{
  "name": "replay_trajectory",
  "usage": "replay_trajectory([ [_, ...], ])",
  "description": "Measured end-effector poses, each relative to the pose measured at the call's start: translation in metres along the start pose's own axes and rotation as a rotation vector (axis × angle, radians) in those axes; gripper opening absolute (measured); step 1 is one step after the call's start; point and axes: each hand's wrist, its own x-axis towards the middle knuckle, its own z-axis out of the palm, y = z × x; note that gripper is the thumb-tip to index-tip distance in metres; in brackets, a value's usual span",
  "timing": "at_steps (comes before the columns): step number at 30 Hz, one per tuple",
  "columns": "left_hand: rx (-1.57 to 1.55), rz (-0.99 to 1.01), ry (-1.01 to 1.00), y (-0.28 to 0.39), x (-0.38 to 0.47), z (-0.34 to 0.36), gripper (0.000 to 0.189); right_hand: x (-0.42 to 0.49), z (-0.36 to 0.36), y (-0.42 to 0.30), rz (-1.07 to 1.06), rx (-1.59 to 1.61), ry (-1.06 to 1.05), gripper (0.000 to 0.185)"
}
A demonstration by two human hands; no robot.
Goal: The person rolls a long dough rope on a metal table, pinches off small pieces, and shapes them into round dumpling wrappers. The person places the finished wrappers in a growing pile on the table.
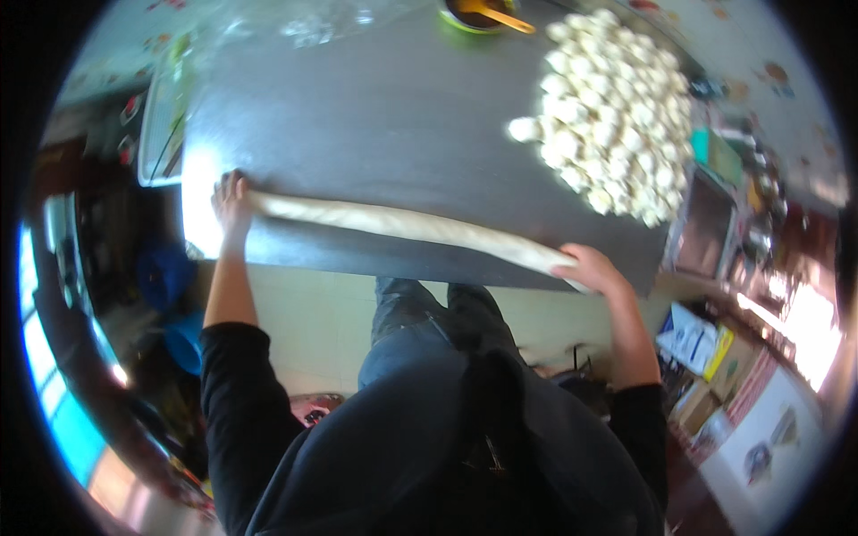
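A long pale roll of dough [409, 225] stretches across the dark work table [375, 120], close to its front edge. At its left end, my left hand [232, 197] grips the tip, the fingers partly blurred. My right hand [588, 268] is closed around the other end, which sticks out a little past the fingers at the table's front edge. The roll slants, with its right end nearer to my body. Beyond my right hand lies a large heap of small white dough pieces [613, 114], one piece [524, 129] jutting out on its left side.
A green-rimmed bowl [472, 23] with a yellow-handled utensil [503, 17] stands at the far edge. Clear plastic film [322, 27] lies at the back left. A white plastic basket [153, 157] sits by the left edge, blue containers [164, 275] below. Boxes [730, 358] are at right.
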Motion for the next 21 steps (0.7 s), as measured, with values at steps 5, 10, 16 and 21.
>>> replay_trajectory([
  [5,-0.311,0.581,0.598,0.129,-0.069,-0.029,0.052,-0.021,0.063,0.04,-0.056,-0.248,0.297,0.046],
  [10,-0.417,0.475,0.156,0.257,-0.187,-0.048,0.055,-0.049,0.095,0.088,-0.158,-0.364,0.658,0.042],
  [16,-0.262,0.434,0.212,0.287,-0.124,-0.053,0.051,-0.03,0.064,0.127,-0.094,-0.352,1.016,0.051],
  [21,-0.294,0.294,0.155,0.303,-0.161,-0.059,0.054,-0.052,0.118,0.131,-0.191,-0.177,1.028,0.081],
])
